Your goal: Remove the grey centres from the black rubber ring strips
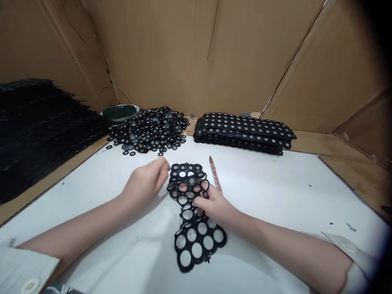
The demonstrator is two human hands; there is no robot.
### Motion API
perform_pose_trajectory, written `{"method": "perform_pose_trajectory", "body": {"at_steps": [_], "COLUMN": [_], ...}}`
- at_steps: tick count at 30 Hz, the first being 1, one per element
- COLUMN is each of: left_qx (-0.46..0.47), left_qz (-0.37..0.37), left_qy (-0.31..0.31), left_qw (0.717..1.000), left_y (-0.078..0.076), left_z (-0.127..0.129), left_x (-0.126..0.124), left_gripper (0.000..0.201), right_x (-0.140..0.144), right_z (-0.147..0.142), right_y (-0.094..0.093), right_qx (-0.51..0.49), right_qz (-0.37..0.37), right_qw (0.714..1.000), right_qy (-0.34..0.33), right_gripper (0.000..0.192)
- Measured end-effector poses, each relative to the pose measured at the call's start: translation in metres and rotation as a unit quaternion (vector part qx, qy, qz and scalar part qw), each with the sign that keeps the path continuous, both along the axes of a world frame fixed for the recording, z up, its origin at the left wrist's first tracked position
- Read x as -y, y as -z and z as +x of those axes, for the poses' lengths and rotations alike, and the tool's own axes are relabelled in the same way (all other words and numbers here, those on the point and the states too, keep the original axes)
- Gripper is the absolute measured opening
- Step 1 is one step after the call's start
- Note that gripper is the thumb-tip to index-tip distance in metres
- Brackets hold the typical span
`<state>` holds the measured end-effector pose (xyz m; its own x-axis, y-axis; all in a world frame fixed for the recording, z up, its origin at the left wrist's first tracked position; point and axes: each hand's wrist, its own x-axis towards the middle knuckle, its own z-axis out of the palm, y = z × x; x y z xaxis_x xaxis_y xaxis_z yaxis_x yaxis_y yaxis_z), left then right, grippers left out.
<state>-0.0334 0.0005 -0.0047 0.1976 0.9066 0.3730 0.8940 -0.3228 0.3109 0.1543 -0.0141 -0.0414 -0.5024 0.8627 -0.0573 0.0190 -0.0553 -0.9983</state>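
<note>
A black rubbery sheet with rows of round holes (200, 239) lies bent in the middle of the white table. Several of the openings at its far end hold small rings or discs, while the near end shows large open holes. My right hand (219, 206) grips the sheet midway along its right side, thumb on top and fingers partly hidden behind it. Beside the far left corner of the sheet is my left hand (148, 177), fingers curled closed. What its fingertips hold, if anything, is hidden.
A pen-like tool (215, 174) lies right of the sheet. Behind are a heap of black rings (150, 130), a green-filled dish (120, 112) and a stack of perforated black sheets (243, 130). A large black pile (39, 130) stands left. Cardboard walls (190, 53) enclose the table.
</note>
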Motion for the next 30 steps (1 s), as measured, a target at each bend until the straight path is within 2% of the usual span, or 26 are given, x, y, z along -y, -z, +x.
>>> {"method": "perform_pose_trajectory", "body": {"at_steps": [3,7,11,14,17,20,22,24,26,30], "left_qx": [-0.085,-0.100,-0.057,0.015,0.050,0.067,0.032,-0.028,-0.077,-0.134], "left_qz": [-0.017,-0.049,-0.103,-0.121,-0.036,0.076,0.117,0.141,0.164,0.203], "left_qy": [0.081,0.147,0.137,0.091,0.002,-0.070,-0.033,0.053,0.114,0.158], "left_qw": [0.993,0.983,0.984,0.988,0.998,0.992,0.992,0.988,0.977,0.957], "left_y": [0.010,0.015,0.011,0.004,-0.005,-0.008,-0.005,0.002,0.010,0.019], "left_z": [0.008,0.013,0.014,0.010,0.001,-0.004,-0.002,0.003,0.010,0.016], "left_x": [0.011,0.017,0.014,0.006,-0.003,-0.003,0.003,0.011,0.018,0.022], "left_gripper": [0.028,0.030,0.027,0.029,0.030,0.028,0.023,0.019,0.018,0.021], "right_x": [-0.001,-0.002,-0.001,0.000,0.002,0.005,0.007,0.008,0.008,0.006], "right_z": [0.001,0.001,0.000,-0.002,-0.003,-0.002,-0.002,-0.001,0.001,0.006], "right_y": [0.004,0.004,0.001,0.000,0.000,-0.001,-0.002,-0.004,-0.005,-0.006], "right_qx": [-0.006,-0.025,-0.019,-0.011,-0.009,0.012,0.025,0.031,0.039,0.064], "right_qz": [-0.030,-0.054,-0.053,-0.023,0.003,0.036,0.072,0.103,0.115,0.081], "right_qw": [0.999,0.997,0.998,0.999,0.997,0.997,0.994,0.990,0.988,0.984], "right_qy": [0.029,0.039,0.030,-0.030,-0.073,-0.074,-0.083,-0.086,-0.094,-0.146], "right_gripper": [0.033,0.027,0.030,0.034,0.038,0.039,0.032,0.023,0.018,0.011]}}
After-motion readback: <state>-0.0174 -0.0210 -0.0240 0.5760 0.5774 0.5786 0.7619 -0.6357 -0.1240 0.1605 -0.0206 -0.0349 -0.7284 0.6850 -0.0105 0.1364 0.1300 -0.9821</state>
